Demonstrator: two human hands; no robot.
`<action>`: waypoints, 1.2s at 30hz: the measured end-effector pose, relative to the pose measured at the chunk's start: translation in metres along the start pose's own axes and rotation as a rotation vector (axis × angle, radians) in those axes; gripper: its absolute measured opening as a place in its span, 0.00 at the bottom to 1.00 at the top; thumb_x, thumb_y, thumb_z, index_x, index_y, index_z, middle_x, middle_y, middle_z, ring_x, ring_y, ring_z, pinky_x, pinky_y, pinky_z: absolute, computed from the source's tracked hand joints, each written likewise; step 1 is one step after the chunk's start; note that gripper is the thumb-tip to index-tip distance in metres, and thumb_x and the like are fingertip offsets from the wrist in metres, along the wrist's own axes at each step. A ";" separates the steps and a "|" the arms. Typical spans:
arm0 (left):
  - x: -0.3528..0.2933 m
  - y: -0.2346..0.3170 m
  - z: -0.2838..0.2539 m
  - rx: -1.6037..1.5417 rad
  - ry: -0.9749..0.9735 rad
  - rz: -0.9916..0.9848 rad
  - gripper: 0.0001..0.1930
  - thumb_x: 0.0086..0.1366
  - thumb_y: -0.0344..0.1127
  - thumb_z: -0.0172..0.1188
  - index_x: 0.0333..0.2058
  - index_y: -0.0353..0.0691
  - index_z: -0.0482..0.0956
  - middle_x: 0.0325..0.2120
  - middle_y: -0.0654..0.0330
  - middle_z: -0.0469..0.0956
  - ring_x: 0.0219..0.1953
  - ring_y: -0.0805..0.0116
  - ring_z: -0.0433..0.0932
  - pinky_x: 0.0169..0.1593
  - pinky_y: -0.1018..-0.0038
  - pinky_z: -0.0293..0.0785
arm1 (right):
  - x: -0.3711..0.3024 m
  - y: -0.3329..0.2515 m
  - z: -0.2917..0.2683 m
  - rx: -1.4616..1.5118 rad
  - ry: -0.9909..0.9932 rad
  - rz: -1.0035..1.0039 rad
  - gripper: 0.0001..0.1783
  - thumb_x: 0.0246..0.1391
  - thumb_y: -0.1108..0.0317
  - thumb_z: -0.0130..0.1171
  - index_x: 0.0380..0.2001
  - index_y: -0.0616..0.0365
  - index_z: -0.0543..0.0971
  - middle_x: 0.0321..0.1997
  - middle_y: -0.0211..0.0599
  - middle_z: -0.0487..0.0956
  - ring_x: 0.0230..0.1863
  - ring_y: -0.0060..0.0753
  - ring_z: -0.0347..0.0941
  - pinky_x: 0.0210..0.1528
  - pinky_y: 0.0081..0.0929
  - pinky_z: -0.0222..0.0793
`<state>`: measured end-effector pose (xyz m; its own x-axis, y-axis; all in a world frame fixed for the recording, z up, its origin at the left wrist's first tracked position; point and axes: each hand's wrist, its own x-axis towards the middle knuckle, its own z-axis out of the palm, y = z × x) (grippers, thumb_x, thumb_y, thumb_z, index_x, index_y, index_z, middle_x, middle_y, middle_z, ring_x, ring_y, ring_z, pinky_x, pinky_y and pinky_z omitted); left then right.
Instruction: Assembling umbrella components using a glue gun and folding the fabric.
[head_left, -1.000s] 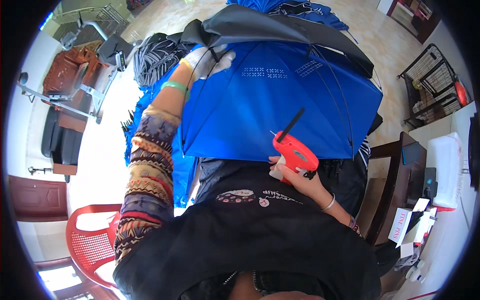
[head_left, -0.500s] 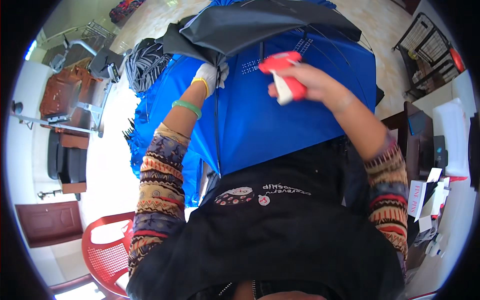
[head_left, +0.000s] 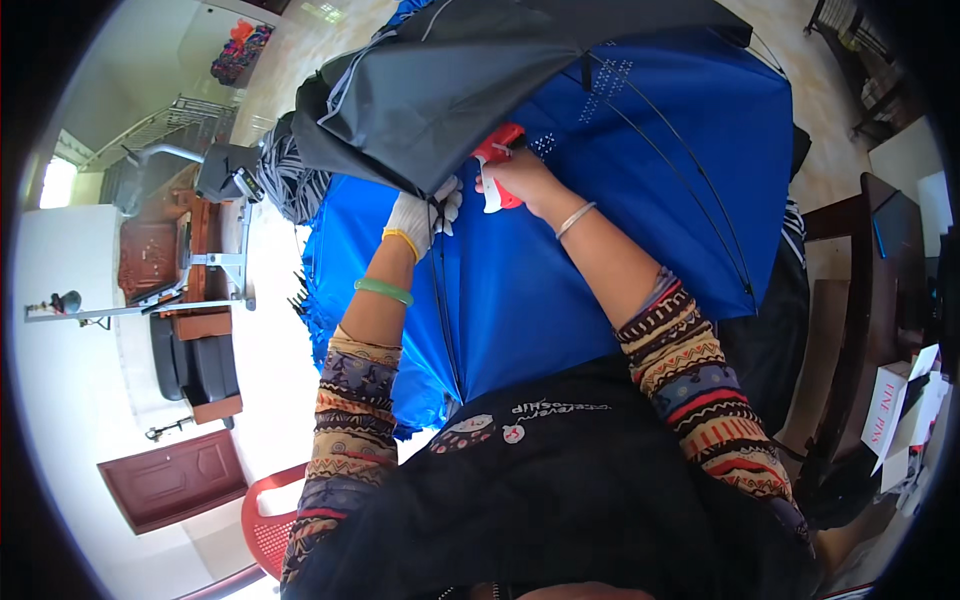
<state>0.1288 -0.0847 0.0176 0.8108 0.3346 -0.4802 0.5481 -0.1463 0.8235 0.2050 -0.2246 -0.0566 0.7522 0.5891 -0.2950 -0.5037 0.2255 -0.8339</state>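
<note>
Across my lap spreads an open umbrella with a blue inner side (head_left: 540, 300), black thin ribs and a grey-black outer fabric (head_left: 430, 95) folded over at the far side. My left hand (head_left: 425, 218), in a white glove with a yellow cuff, is closed on a corner of the dark fabric beside a rib. Bare, my right hand (head_left: 525, 182) wraps round the handle of a red and white tagging gun (head_left: 498, 165). The gun is just right of my left hand, its front end close to the dark fabric's edge.
Bundled striped dark cloth (head_left: 292, 170) lies at the far left of the umbrella. A red plastic chair (head_left: 268, 525) stands near left. To the right are a dark wooden table (head_left: 868, 270) and a white box (head_left: 886, 405). Exercise equipment (head_left: 225, 265) stands further left.
My right hand has brought the tagging gun leftward, close to my left hand. The left hand keeps its hold and sits lower in view. The whole view has shifted.
</note>
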 end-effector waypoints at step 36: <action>0.000 -0.002 0.004 0.006 -0.071 0.014 0.13 0.62 0.46 0.57 0.33 0.42 0.74 0.17 0.68 0.72 0.12 0.79 0.66 0.13 0.82 0.61 | -0.004 0.009 -0.002 0.225 -0.118 0.075 0.14 0.53 0.73 0.53 0.44 0.59 0.70 0.31 0.43 0.78 0.34 0.42 0.79 0.36 0.38 0.78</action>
<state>0.1289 -0.0879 0.0149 0.8306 0.2654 -0.4895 0.5381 -0.1565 0.8282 0.1986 -0.2269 -0.0636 0.6608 0.6944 -0.2847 -0.6481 0.3367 -0.6830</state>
